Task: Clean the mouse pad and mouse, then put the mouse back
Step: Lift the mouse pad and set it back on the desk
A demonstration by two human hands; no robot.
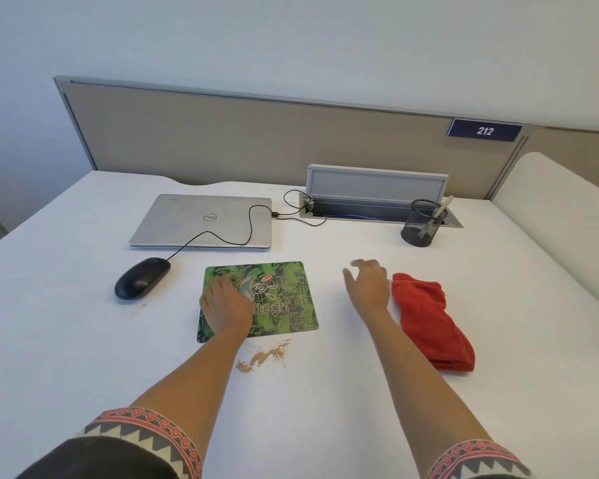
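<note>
A green patterned mouse pad (284, 299) lies flat on the white desk (325, 409). My left hand (226, 307) rests flat on the pad's left part, fingers straight. To the left of the pad sits a black wired mouse (140, 278), off the pad. My right hand (368, 283) hovers just over the desk with its fingers spread, holding nothing, between the pad and a folded red cloth (429, 323). The cloth lies directly right of that hand. A patch of brown dust (261, 357) is scattered on the desk just below the pad.
A closed silver laptop (203, 221) lies behind the mouse, with the mouse cable (229, 238) running across it to an open cable box (377, 198). A black mesh pen holder (422, 223) stands at the back right. A partition panel (256, 140) closes off the far edge.
</note>
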